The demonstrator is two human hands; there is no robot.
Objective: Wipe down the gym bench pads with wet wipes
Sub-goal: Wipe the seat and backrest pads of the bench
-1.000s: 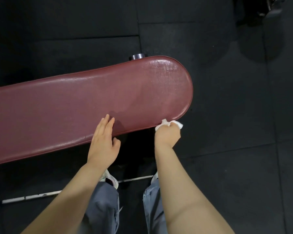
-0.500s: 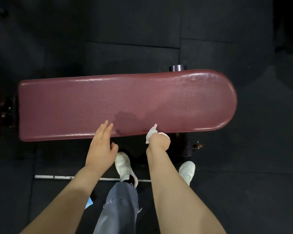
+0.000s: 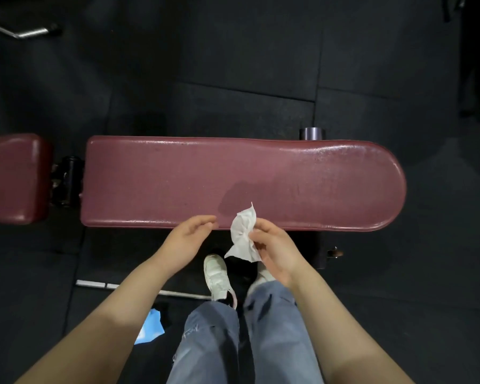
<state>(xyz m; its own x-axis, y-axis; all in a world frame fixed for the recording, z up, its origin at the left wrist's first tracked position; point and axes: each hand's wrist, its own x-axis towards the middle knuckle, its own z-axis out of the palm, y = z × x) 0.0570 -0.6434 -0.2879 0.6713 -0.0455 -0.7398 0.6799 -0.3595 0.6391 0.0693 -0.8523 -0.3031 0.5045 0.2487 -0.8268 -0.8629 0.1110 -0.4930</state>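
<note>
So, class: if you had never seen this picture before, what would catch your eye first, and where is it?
First the long maroon pad across the middle, shiny against the dark floor. Next the crumpled white wipe, pinched in the right hand at the pad's near edge, with the left hand beside it, holding nothing.

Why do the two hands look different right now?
The right hand pinches a crumpled white wet wipe, while the left hand holds nothing. The right hand's fingers curl round the wipe; the left hand's fingers are loosely bent. Both hover at the near edge of the long red bench pad, apart from each other.
</note>
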